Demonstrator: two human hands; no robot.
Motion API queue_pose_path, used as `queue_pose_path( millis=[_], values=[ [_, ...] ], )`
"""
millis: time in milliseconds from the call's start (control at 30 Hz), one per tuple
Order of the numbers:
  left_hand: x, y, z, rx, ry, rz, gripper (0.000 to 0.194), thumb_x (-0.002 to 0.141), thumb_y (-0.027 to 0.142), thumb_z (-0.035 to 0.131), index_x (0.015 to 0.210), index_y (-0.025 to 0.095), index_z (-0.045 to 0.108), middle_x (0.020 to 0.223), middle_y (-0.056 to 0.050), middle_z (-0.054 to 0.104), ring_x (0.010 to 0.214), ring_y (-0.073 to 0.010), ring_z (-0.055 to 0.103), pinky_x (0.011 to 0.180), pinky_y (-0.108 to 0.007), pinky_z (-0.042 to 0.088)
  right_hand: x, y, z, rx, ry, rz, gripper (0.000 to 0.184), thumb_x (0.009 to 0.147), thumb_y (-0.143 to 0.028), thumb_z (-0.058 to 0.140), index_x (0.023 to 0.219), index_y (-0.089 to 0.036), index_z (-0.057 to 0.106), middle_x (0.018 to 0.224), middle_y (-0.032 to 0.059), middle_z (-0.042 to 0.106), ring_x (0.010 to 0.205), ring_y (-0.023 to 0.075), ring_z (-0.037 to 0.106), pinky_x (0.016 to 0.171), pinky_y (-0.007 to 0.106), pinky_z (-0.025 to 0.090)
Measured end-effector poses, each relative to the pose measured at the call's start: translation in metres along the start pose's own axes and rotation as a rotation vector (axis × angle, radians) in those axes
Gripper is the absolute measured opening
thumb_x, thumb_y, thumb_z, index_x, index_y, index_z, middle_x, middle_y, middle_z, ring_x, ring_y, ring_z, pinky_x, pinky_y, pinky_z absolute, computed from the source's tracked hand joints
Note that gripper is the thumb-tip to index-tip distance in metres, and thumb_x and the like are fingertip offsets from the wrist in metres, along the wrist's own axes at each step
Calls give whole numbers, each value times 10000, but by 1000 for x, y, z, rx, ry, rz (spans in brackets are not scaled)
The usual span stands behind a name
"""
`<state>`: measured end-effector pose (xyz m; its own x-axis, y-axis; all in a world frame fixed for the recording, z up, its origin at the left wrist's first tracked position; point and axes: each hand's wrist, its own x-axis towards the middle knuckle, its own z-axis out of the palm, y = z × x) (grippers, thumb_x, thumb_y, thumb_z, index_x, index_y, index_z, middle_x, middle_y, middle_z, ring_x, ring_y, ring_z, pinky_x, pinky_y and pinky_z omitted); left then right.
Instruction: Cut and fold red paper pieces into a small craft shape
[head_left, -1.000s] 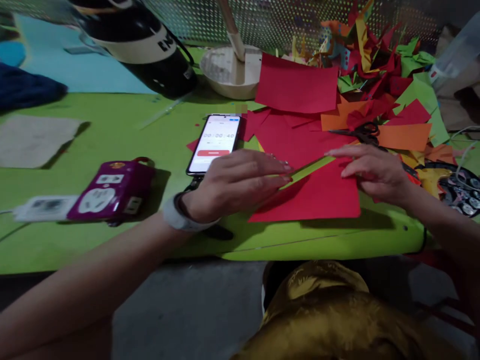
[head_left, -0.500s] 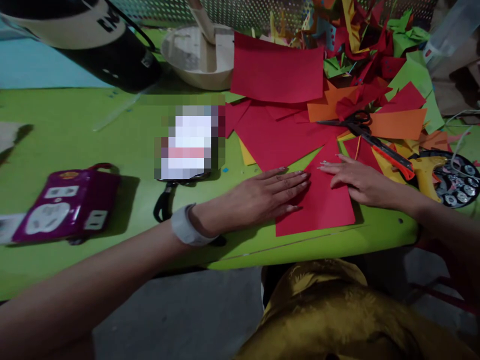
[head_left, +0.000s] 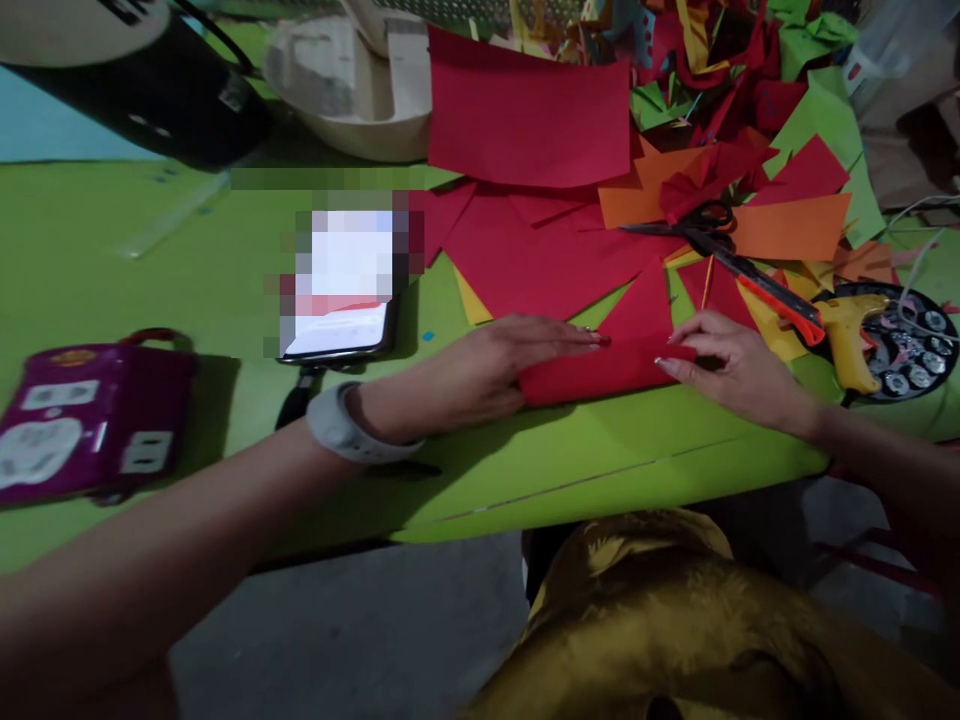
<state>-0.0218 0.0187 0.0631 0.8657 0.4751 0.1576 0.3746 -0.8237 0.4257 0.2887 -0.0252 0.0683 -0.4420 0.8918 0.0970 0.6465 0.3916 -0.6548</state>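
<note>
A red paper sheet (head_left: 607, 366) lies folded into a narrow band near the front edge of the green table (head_left: 525, 460). My left hand (head_left: 480, 370) lies flat on the band's left end, fingers stretched out and pressing down. My right hand (head_left: 731, 365) rests on the band's right end, fingertips curled and pinching its edge. More red sheets (head_left: 525, 120) lie behind the fold.
A phone (head_left: 341, 300) lies left of my hands, and a purple power strip (head_left: 82, 420) sits at the far left. Scissors (head_left: 742, 262) and a yellow glue gun (head_left: 851, 335) lie at the right. A heap of coloured paper scraps (head_left: 750, 110) and a white bowl (head_left: 352, 90) fill the back.
The red sheet has been folded from a wide sheet into a narrow band. Both hands shifted along it to press the fold, and the camera view moved down and right.
</note>
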Motion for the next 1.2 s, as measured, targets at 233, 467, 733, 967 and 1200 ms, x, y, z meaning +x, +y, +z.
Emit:
queue_pose_path(
  millis=[233,467,733,967,1200],
  values=[
    [-3,0,-1,-309,315,-272,527,1129,359,277,1619,184,358,1501,-114,639,1329,-260,659,1105,-456,587,15,0,3,-122,44,129,313,969,-421,644,733,-227,573,918,47,591,853,206,599,783,360,481],
    [-10,41,19,287,217,107,603,1104,461,459,1596,116,400,1594,-180,531,1487,-303,508,1265,-484,405,16,-1,7,-225,36,144,258,956,-406,643,788,-228,559,903,34,556,804,193,530,733,349,420],
    [-14,51,40,285,33,47,968,1052,711,348,1698,52,54,1705,-231,304,1568,-351,367,1294,-482,301,17,-5,6,-171,57,176,221,918,-356,687,798,-227,554,883,14,546,752,163,506,726,331,412],
    [-18,50,45,262,34,38,1004,1032,739,367,1702,92,-10,1707,-211,297,1539,-371,414,1260,-509,368,19,-2,3,-109,48,193,152,919,-315,697,831,-222,614,900,14,580,747,154,519,723,321,424],
    [-20,50,52,305,52,41,948,1065,710,257,1695,70,-45,1707,-227,296,1574,-348,355,1280,-493,332,18,-2,4,-124,33,226,133,918,-326,728,904,-216,655,981,23,605,747,140,530,712,310,419]
  ],
)
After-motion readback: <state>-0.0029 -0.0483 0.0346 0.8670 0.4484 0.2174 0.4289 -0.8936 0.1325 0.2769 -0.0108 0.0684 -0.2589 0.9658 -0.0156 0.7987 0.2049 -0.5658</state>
